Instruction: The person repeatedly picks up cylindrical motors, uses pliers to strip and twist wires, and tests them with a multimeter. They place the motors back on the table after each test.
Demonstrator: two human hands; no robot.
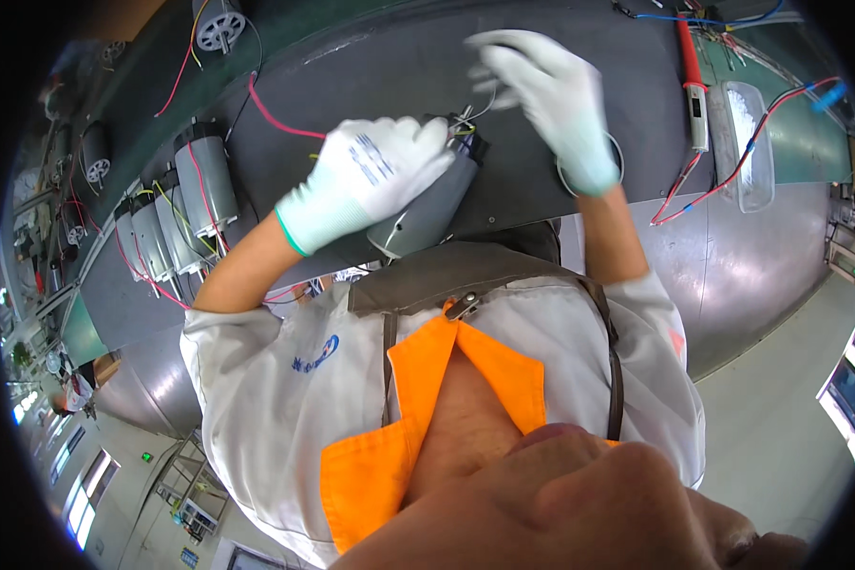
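Wrapping over the far part of a gray motor (423, 218), the gloved left hand (380, 166) is closed on its casing; the right hand (556, 95) is apart from it, fingers curled by a thin wire (487, 104) at the motor's dark end cap (475, 149), though blur hides whether they pinch it; the motor lies slantwise on the dark worktable (351, 71), just in front of the person's body; it is likely heavy and rigid, its smooth round casing apt to roll or slip under a glove, so the barrel seems the place to hold; the wire looks flexible and its joint probably fragile, best taken lightly; farther out, more gray motors (205, 185) sit leftward; a red-and-white tool (697, 114) and a clear tray (752, 195) lie rightward.
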